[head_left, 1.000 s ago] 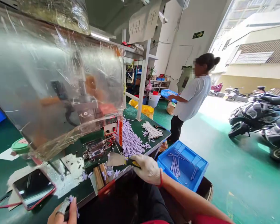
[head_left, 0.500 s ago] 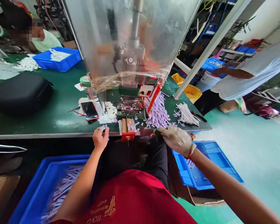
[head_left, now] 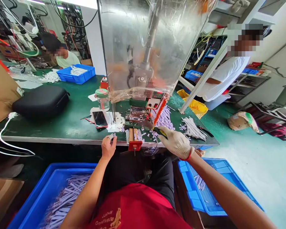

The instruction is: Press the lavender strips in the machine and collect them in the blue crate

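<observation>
My right hand (head_left: 175,142), in a white knit glove, is closed round the black and yellow handle of a scraper (head_left: 160,132). The scraper's blade reaches toward the small metal fixture (head_left: 137,114) under the machine. At the table's front edge my left hand (head_left: 109,147) is bare and pinches something small and pale that I cannot make out. Between the hands sits a wooden block in a red clamp (head_left: 135,146), with pale bits around it. A pile of lilac strips (head_left: 165,118) lies behind the glove.
A metal and plastic guard (head_left: 133,47) rises over the fixture. A phone (head_left: 100,119), a jar (head_left: 102,100) and a black case (head_left: 41,101) stand left. White strips (head_left: 193,128) lie right. Blue bins (head_left: 53,178) flank my legs. Two people are beyond the table.
The view has shifted, showing more of the background. My right hand has moved the scraper up and inward, toward the fixture. My left hand keeps its pinch near the table edge.
</observation>
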